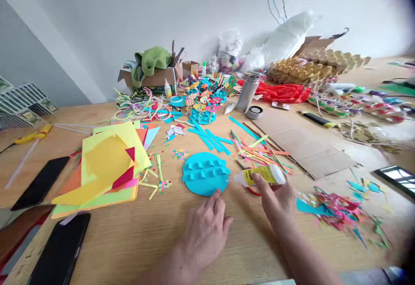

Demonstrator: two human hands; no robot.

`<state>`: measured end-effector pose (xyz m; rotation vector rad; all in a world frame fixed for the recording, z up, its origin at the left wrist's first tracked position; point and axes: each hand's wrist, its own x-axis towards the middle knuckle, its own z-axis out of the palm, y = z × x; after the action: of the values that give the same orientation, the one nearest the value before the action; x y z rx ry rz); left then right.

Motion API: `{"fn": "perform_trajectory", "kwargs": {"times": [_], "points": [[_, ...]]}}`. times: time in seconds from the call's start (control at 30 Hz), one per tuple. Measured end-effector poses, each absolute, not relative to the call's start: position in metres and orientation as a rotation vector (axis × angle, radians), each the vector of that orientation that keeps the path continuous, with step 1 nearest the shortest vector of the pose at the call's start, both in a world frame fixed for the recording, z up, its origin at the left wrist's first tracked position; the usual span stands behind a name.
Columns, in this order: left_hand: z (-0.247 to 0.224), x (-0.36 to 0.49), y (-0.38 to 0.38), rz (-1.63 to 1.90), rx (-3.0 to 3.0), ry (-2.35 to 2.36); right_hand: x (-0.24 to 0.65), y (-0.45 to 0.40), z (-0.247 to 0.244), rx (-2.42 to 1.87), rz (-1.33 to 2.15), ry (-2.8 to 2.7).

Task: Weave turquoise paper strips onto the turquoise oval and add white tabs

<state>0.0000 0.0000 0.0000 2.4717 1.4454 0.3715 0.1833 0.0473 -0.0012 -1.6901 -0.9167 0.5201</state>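
A blue paper disc (205, 186) lies flat on the table, with two rows of folded blue strips standing up across it. My left hand (207, 226) rests at its near edge, fingertips touching the paper and the thumb held apart. In my right hand (277, 201) is a glue bottle (264, 175) with a yellow label, tipped on its side. Its nozzle points left at the disc's right edge. Behind the bottle, scissors with red handles (254, 191) are partly hidden.
Stacked coloured paper (113, 164) and two black phones (60, 250) lie left. Blue strips (210, 138) and a paper-fish decoration (207, 99) sit beyond the disc. A metal flask (248, 93) stands behind; cardboard (301, 142) and paper scraps (340, 211) lie right.
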Motion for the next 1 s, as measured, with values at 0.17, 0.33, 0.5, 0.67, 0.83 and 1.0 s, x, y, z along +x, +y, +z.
{"fn": "perform_trajectory", "kwargs": {"times": [0.17,0.33,0.5,0.67,0.83,1.0], "points": [[0.003,0.000,0.003,0.367,2.438,1.405,0.184,0.046,-0.004,-1.506,0.553,-0.986],[0.004,0.000,0.004,0.399,2.393,1.417,0.181,0.047,0.000,-1.490,0.494,-1.026],[0.000,0.001,0.006,0.427,2.396,1.430,0.180,0.047,0.002,-1.523,0.466,-1.017],[-0.003,0.000,0.005,0.414,2.395,1.427,0.185,0.048,-0.008,-1.532,0.418,-1.087],[-0.002,0.000,0.003,0.405,2.392,1.422,0.189,0.048,-0.018,-1.542,0.308,-1.190],[0.000,0.000,0.003,0.385,2.392,1.425,0.187,0.047,-0.015,-1.536,0.303,-1.214]]}}
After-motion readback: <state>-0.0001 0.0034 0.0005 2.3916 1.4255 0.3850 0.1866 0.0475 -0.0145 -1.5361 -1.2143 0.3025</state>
